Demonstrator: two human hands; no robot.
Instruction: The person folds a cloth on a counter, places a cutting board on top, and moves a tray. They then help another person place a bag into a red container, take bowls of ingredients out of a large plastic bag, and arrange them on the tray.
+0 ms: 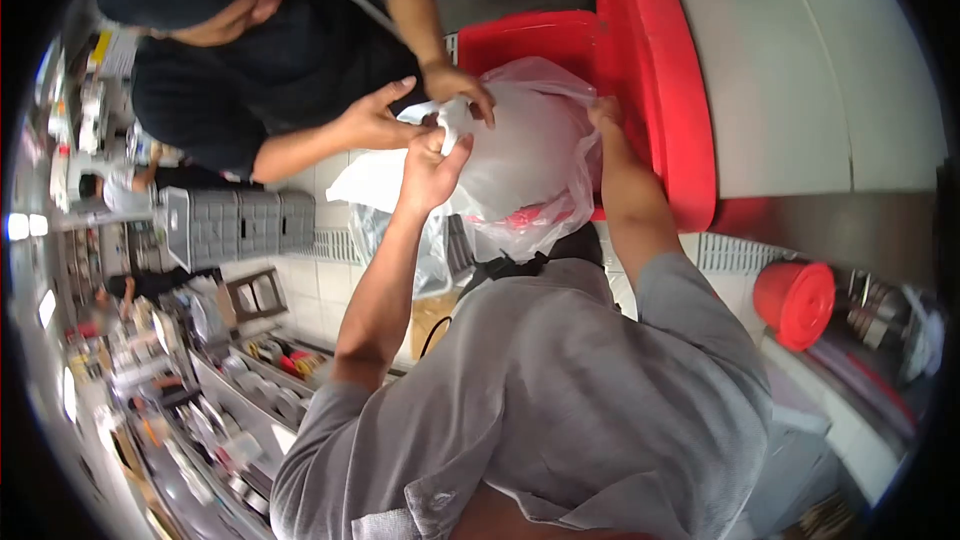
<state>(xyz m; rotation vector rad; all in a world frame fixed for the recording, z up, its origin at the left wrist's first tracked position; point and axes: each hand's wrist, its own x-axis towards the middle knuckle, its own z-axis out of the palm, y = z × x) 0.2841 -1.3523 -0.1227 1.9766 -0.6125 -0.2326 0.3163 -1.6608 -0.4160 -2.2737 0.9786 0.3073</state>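
Between the two hands sits one large translucent bag (pixel 525 155), the left hand (pixel 435 168) closed on bunched white plastic, the right hand (pixel 604 113) curled tight on its edge. Beside the left hand are a co-worker's two hands (pixel 375 124); beyond the right, one red container (pixel 668 90).

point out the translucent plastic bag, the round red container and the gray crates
Translucent plastic bag (pixel 525 150), head view, its bulging middle.
Round red container (pixel 808 306), head view, its flat round end.
Gray crates (pixel 258 222), head view, a side wall.
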